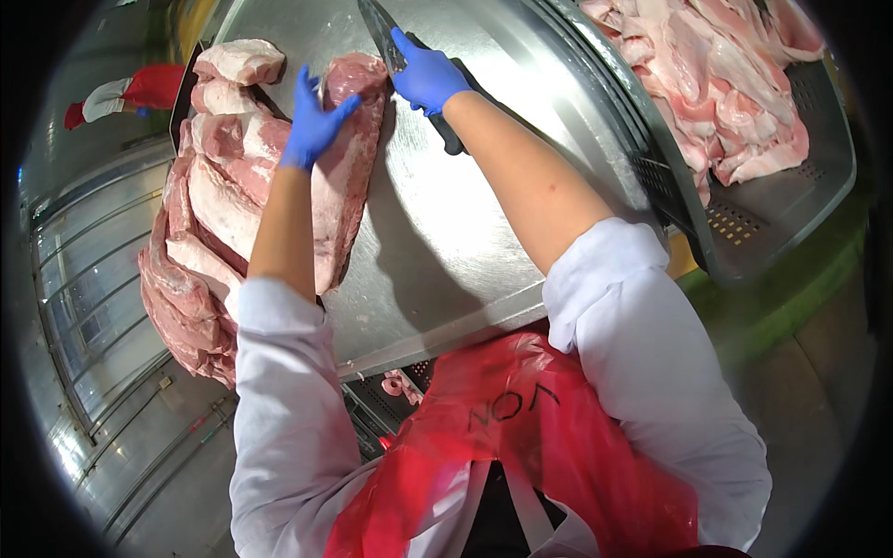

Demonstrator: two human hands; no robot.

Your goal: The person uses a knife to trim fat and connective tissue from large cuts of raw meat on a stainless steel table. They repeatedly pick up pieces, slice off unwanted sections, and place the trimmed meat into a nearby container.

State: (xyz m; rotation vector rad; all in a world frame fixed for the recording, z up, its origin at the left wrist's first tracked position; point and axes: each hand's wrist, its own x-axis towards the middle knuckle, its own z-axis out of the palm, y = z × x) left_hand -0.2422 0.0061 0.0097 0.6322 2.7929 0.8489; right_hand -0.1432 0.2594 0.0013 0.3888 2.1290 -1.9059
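My left hand (316, 121), in a blue glove, rests on a long slab of raw pork (344, 195) with its thumb and fingers apart. My right hand (428, 79), also gloved in blue, grips a black-handled knife (379, 33) just right of the slab, index finger extended toward the blade, which points toward the top of the view. Several thick pork pieces (209, 205) are piled to the left of my left forearm. All lie on a steel work surface (419, 251).
A grey perforated crate (744, 246) at upper right holds pale pink meat cuts (707, 84). Below the work surface's near edge is another dark crate (367, 409) with scraps. A co-worker (139, 88) in red and white is at upper left, near metal racking (93, 279).
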